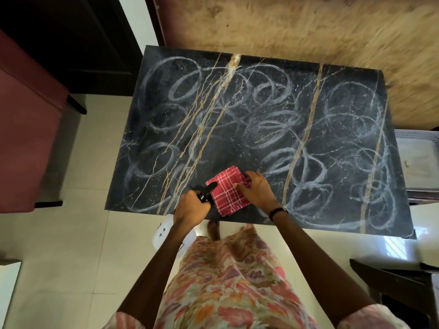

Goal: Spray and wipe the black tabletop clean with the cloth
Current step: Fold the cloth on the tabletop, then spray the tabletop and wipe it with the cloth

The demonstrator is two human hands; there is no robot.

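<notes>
A black marble-look counter (261, 119) with gold veins carries looping white chalky swirls across most of its top. At its near edge, the right hand (257, 191) grips a folded red checked cloth (228, 191) lying on the surface. The left hand (191, 207) holds a spray bottle (166, 233) by its black trigger head, nozzle over the cloth, its white body hanging below the edge.

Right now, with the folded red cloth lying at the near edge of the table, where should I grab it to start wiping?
Press flat on top of the folded red cloth from above, fingers curling over its right edge, where the right hand already rests. It lies flat in a folded pad on the black tabletop, so a palm-down hold probably keeps the layers together.
</notes>
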